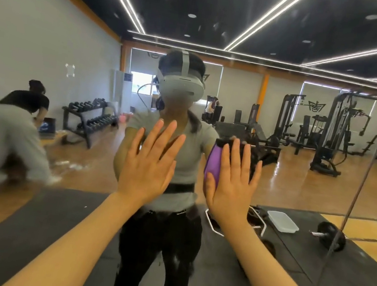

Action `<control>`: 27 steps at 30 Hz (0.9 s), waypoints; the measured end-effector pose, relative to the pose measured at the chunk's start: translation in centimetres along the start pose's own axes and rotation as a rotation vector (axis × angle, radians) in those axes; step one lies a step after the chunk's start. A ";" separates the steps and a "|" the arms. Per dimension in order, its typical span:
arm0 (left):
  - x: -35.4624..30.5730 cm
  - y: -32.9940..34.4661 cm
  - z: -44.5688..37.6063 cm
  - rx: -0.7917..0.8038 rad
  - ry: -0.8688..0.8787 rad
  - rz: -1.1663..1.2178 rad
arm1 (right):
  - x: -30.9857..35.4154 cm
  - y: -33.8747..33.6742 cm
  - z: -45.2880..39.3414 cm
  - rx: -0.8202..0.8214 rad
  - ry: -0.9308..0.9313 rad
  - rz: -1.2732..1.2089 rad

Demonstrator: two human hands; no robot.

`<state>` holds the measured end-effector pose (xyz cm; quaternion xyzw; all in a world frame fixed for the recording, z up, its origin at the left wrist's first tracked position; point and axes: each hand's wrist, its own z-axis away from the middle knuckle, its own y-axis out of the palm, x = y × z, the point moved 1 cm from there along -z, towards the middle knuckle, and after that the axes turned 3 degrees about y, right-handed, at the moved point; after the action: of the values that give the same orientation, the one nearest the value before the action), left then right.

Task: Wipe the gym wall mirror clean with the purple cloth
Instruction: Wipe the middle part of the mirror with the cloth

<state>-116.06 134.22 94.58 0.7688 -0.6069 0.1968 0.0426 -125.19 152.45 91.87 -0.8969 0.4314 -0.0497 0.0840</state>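
pressing purple cloth [213, 164] on smudged mirror [324, 28] | right hand [232, 187] flat | left hand [149, 164] splayed | gym reflected

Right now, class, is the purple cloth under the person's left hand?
No. The purple cloth lies under the flat right hand against the mirror, while the left hand is spread bare.

A gym: wall mirror [296, 48] reflects dumbbell rack [92, 117], cable machines [332, 131]; barbell [330, 236] on black floor mats [286, 269].
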 end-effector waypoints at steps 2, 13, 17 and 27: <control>0.0 0.1 0.0 -0.004 0.008 -0.015 | -0.4 0.3 2.7 0.010 -0.030 0.004; -0.1 0.1 0.1 -0.014 0.019 -0.026 | -2.7 -1.4 -0.3 0.040 0.031 0.020; -0.1 0.1 0.2 -0.031 0.021 -0.023 | -4.4 -2.3 -6.0 -0.008 0.069 -0.004; -0.1 0.1 0.1 -0.046 0.029 -0.020 | -4.9 -1.6 3.8 0.048 0.043 0.033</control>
<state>-116.17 134.25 94.39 0.7706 -0.6030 0.1937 0.0709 -126.39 157.71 88.40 -0.8862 0.4463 -0.0782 0.0971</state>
